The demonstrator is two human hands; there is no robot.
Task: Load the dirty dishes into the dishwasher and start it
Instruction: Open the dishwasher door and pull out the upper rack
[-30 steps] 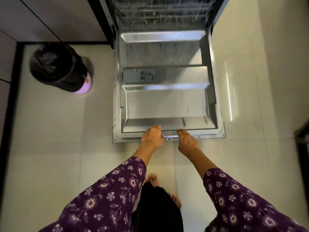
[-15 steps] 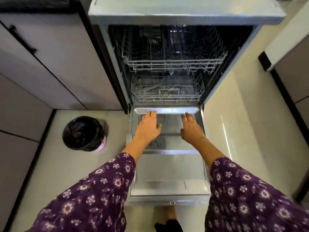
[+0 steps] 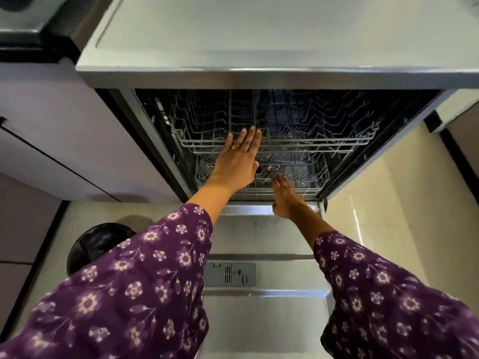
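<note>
Head view, looking down over both arms: the dishwasher [image 3: 259,79] stands straight ahead under its flat grey top [image 3: 259,35], and its door [image 3: 259,322] is dropped fully open over the pale tiled floor [image 3: 388,203], with the detergent dispenser [image 3: 230,274] facing up between the two purple flowered sleeves [image 3: 155,281]. The left hand [image 3: 239,161] is stretched flat, fingers straight and close together, with a ring [image 3: 234,148] on one finger. Its fingertips are at the front wire of the upper rack [image 3: 324,141], gripping nothing; I cannot tell from here whether they actually touch it. The right hand [image 3: 285,198] is lower, fingers stretched forward and holding nothing, reaching over the door's hinge edge toward the front of the lower rack [image 3: 307,174]. A bin lined with a black bag [image 3: 96,242] stands on the floor left of the door, partly behind the left sleeve.
</note>
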